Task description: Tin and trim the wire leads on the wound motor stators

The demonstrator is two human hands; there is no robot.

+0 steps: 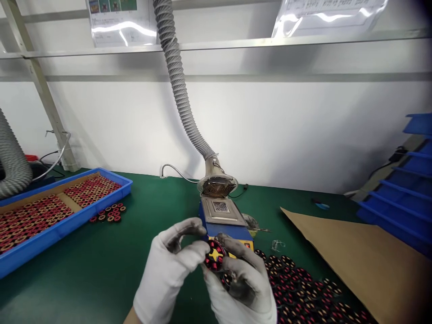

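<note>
My left hand [173, 265], in a white glove with darkened fingertips, grips the left edge of a round motor stator [215, 255] by the thumb and fingers. Red wire coils ring its yellow centre. On the other side, my right hand [241, 279] has its gloved fingers closed on the same stator. A second stator [227, 280] shows partly between the right fingers and palm. Just behind both hands stands a blue box-shaped device [222, 230] with a metal top plate [224, 210]; my hands hide part of its front.
Loose stators [300, 288] are heaped at the right, beside a brown cardboard sheet [364, 252]. A blue tray [77, 213] of stators lies left, with a small pile [110, 213] alongside. A ribbed hose [182, 94] ends in a hood [218, 184] behind the device. Blue trays [398, 202] are stacked far right.
</note>
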